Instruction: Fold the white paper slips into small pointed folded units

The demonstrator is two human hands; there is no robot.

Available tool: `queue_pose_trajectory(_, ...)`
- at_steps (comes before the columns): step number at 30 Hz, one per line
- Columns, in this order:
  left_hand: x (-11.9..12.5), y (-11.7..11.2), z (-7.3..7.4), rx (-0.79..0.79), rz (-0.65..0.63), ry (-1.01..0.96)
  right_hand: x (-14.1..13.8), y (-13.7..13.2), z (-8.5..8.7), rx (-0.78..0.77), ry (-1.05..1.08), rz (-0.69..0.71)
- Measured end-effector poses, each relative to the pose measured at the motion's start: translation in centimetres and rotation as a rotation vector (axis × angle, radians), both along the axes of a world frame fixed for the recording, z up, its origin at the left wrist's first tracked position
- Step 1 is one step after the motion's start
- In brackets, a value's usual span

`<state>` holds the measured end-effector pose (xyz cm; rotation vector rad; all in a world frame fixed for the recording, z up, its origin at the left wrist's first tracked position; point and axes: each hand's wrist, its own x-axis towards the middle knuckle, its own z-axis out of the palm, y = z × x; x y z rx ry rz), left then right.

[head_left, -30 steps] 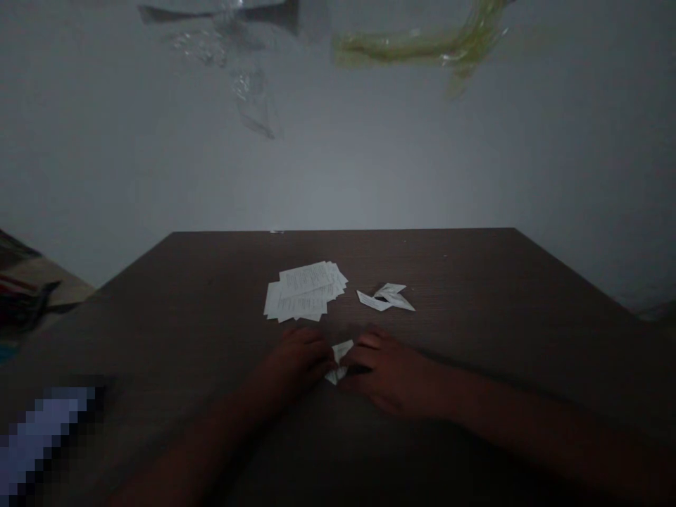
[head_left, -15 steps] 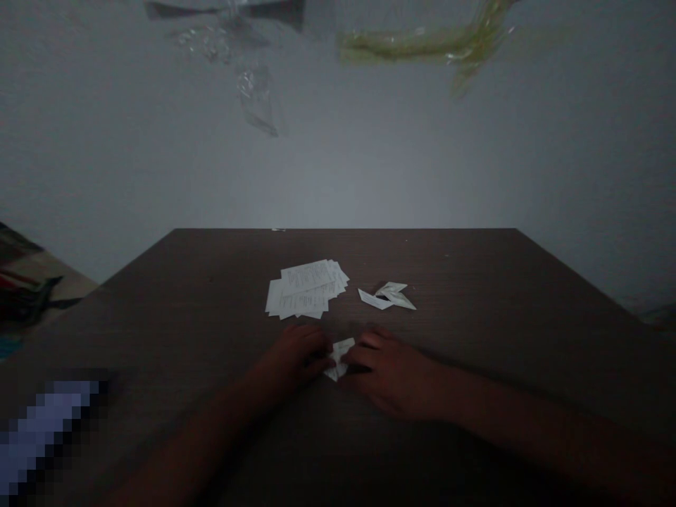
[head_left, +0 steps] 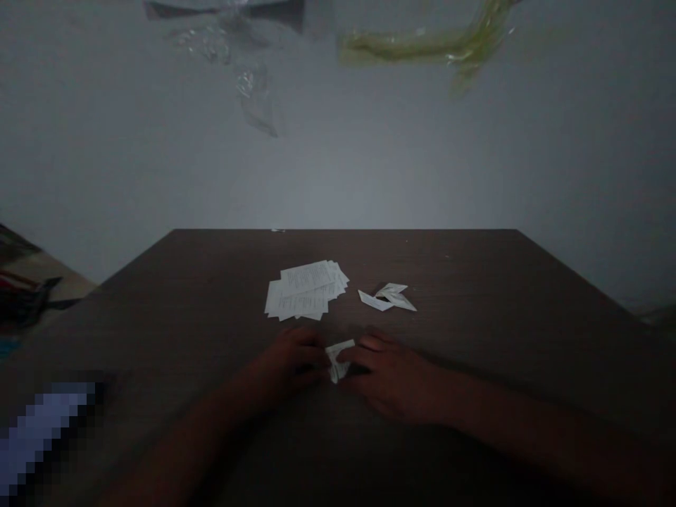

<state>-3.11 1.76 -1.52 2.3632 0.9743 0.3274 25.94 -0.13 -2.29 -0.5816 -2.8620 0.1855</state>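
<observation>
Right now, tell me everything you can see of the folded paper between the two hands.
The folded white paper is a small, thin, angular piece with creased layers: a flat strip lies across the top, and a narrower point runs downward. Any printing on it is too small and dim to make out. It lies low on the dark wood tabletop, near the edge closest to the viewer. The left hand meets it from one side and the right hand from the other, their fingers against or partly over it.
</observation>
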Motion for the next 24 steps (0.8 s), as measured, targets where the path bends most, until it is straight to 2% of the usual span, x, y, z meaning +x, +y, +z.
queue_pose_trajectory(4,0.1,-0.2,0.3,-0.005,0.014,0.016,0.0,-0.1,0.3,-0.006,0.0,0.013)
queue_pose_trajectory(10,0.1,-0.1,0.0,-0.009,0.032,0.038,-0.1,-0.2,0.6,-0.021,-0.034,0.002)
queue_pose_trajectory(14,0.6,-0.7,0.6,-0.029,0.056,0.061,-0.1,-0.1,0.4,-0.023,-0.021,-0.004)
queue_pose_trajectory(19,1.7,-1.9,1.7,0.049,0.107,0.086,-0.2,0.1,0.4,-0.022,-0.036,-0.052)
queue_pose_trajectory(24,2.4,-2.0,1.4,0.063,0.168,0.094,-0.2,0.0,0.6,-0.046,-0.051,-0.066)
